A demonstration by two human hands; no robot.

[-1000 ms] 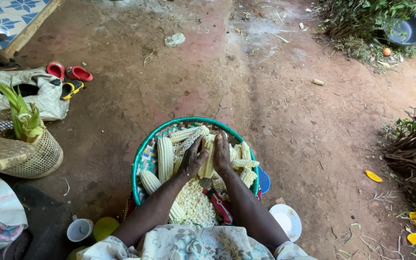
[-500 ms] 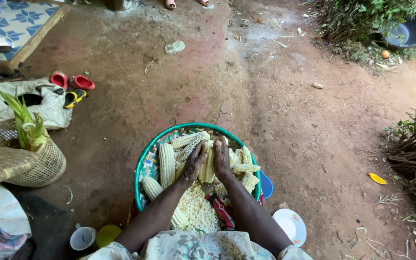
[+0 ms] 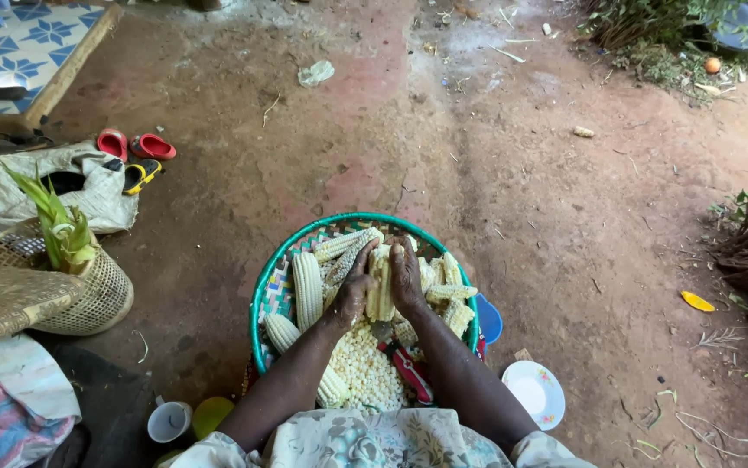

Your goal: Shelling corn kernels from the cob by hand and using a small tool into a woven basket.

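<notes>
The corn cob (image 3: 380, 282) stands nearly upright over the middle of the green-rimmed woven basket (image 3: 263, 290), clasped between both hands above a heap of loose kernels (image 3: 365, 368) and other cobs (image 3: 307, 289). To shell it cleanly, the thumbs should press along the rows while the cob is kept low, so kernels fall into the basket. The left hand (image 3: 352, 295) and right hand (image 3: 406, 279) close snugly on the cob's two sides, forearms converging from below
</notes>
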